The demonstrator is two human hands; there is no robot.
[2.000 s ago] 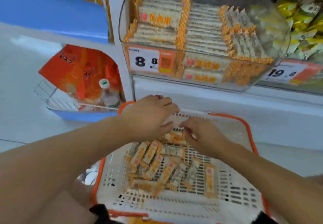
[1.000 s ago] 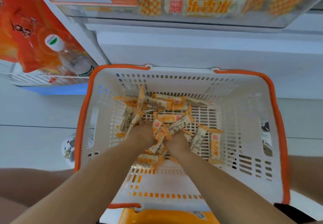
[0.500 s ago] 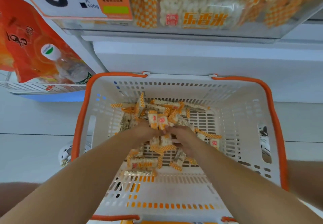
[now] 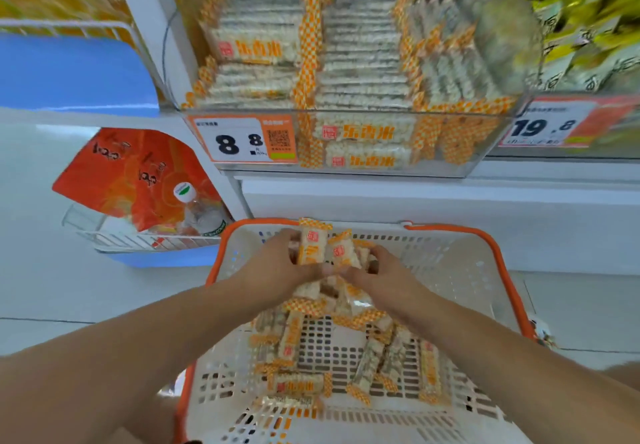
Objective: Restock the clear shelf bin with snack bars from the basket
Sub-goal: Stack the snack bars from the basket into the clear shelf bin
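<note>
My left hand (image 4: 277, 267) and my right hand (image 4: 384, 275) together hold a bunch of snack bars (image 4: 322, 249) in orange-checked wrappers, lifted above the far end of the white basket (image 4: 485, 270) with its orange rim. Several more loose bars (image 4: 294, 339) lie on the basket floor below my wrists. The clear shelf bin (image 4: 491, 139) stands on the shelf above and behind, holding neat rows of the same bars, with a gap at its back right.
A price tag reading 8.8 (image 4: 242, 139) is stuck on the bin front. A tag reading 19.8 (image 4: 547, 125) marks yellow-green packs (image 4: 588, 28) to the right. At left, a wire rack holds an orange bag (image 4: 138, 177) and a bottle (image 4: 197, 211).
Both hands have gathered a bunch of bars from the basket floor and raised it toward the far rim. My head has tilted up, bringing the bin into view.
</note>
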